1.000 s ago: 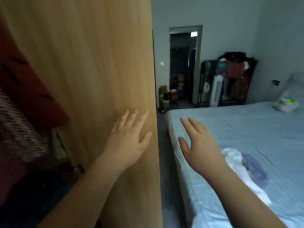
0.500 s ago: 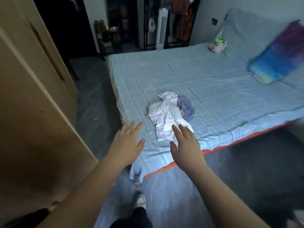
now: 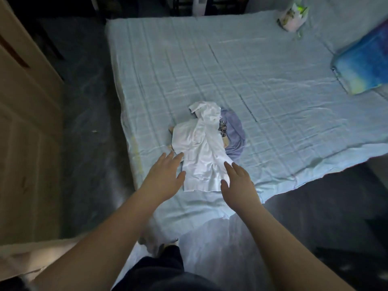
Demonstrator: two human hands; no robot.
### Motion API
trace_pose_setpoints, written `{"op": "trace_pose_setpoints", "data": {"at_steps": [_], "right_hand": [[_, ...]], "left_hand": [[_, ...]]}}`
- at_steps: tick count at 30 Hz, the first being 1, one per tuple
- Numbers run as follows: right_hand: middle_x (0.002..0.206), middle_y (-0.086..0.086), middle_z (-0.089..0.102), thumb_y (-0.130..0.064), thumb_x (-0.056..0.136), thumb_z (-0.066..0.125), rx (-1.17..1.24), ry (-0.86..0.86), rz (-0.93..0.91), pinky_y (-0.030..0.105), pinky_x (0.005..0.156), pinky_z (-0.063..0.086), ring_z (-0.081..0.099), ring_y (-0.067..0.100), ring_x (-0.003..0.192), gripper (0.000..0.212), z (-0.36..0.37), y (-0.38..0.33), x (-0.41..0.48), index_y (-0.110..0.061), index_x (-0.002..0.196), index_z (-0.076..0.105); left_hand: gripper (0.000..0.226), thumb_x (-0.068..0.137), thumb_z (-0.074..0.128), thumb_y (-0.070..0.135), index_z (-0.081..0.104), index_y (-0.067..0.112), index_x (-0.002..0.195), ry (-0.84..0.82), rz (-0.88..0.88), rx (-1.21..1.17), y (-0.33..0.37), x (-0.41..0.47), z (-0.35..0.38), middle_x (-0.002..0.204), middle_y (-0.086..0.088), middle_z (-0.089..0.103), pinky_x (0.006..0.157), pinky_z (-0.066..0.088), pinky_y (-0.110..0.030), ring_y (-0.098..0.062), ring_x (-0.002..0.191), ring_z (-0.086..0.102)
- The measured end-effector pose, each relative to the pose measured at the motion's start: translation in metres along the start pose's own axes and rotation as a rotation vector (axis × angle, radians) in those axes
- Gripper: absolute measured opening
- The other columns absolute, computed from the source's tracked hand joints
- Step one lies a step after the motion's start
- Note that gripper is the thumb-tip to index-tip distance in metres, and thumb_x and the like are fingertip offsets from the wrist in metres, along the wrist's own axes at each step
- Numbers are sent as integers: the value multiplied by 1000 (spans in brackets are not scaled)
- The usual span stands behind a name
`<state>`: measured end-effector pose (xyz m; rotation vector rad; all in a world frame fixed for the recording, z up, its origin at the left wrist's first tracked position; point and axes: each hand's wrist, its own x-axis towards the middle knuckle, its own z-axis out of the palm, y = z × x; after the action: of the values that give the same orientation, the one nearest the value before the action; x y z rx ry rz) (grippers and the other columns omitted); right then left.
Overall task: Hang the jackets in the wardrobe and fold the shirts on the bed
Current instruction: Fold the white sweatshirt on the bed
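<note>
A crumpled white shirt (image 3: 200, 148) lies near the front edge of the bed (image 3: 273, 80), which has a light blue checked sheet. A lilac garment (image 3: 236, 135) shows under the shirt's right side, with a bit of black-and-white patterned cloth (image 3: 222, 128) between them. My left hand (image 3: 164, 177) hovers open at the shirt's lower left edge. My right hand (image 3: 238, 181) is open at the shirt's lower right corner. Neither hand holds anything. The wooden wardrobe (image 3: 23, 127) stands at the left.
A blue and yellow pillow (image 3: 363, 61) lies at the bed's right edge. A plastic bag (image 3: 292, 14) sits at the far right of the bed. Dark floor (image 3: 88, 106) runs between wardrobe and bed. My legs in dark trousers (image 3: 165, 269) show at the bottom.
The view has turned from the wardrobe door to the bed. Both hands have left the wardrobe and moved forward to either side of the white shirt's lower end.
</note>
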<state>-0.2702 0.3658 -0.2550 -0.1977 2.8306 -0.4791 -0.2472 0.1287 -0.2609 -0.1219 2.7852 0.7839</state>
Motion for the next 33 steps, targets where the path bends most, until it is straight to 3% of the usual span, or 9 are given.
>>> {"op": "trace_pose_setpoints", "data": {"at_steps": [7,13,17,22,24,27,29,31,33], "right_hand": [[140,6,50,-24,89,55,119,6,53,49,101,42,44,32,129,53,-19,20,91,-14,141,46],[140,9,51,-22,88,58,229,-87,36,47,102,43,48,32,125,54,-11,57,194,-13,141,46],[144,8,49,-21,91,58,290,-230,14,39,104,41,51,28,125,55,19,83,274,-13,143,42],[138,11,55,-25,92,61,292,-483,73,34,101,40,54,26,124,54,66,113,362,-12,141,44],[132,10,59,-26,88,65,261,-543,33,34,101,41,55,27,122,55,85,117,385,-10,138,47],[120,7,60,-26,81,74,264,-548,21,34,95,44,57,24,114,58,106,123,401,-10,131,50],[111,4,56,-15,81,72,325,-561,64,29,85,40,56,21,103,48,115,128,400,-11,123,50],[105,4,55,-8,81,62,404,-596,111,29,76,39,56,23,94,34,117,131,394,-14,111,48],[98,3,55,-7,79,58,469,-624,126,32,72,43,56,22,86,30,113,135,384,-16,105,48]], "left_hand": [[66,94,41,46,36,12,150,7,-39,-29,15,112,-16,148,-14,45,113,33,-45,-36,136,38],[61,99,52,31,29,14,153,-48,-214,-160,27,194,20,155,-14,34,114,28,-40,-33,141,32],[60,96,56,24,33,10,150,-38,-380,-227,29,251,60,149,-18,41,111,32,-37,-33,135,40],[37,94,58,18,52,11,129,-51,-642,-448,50,314,114,112,-7,61,83,42,-25,-27,106,61],[33,94,59,18,55,13,126,-73,-674,-509,58,337,136,103,-1,60,83,44,-26,-25,101,63],[41,93,59,17,50,14,133,-56,-766,-644,64,368,160,112,1,55,93,44,-28,-19,104,58],[45,91,59,17,49,15,135,-25,-877,-753,65,376,171,120,2,55,98,46,-32,-19,108,57],[46,91,60,19,47,16,134,12,-953,-822,67,376,181,123,-1,58,96,51,-39,-24,109,61],[46,92,62,26,44,18,134,82,-993,-798,71,370,184,117,-3,57,91,50,-35,-23,103,60]]}}
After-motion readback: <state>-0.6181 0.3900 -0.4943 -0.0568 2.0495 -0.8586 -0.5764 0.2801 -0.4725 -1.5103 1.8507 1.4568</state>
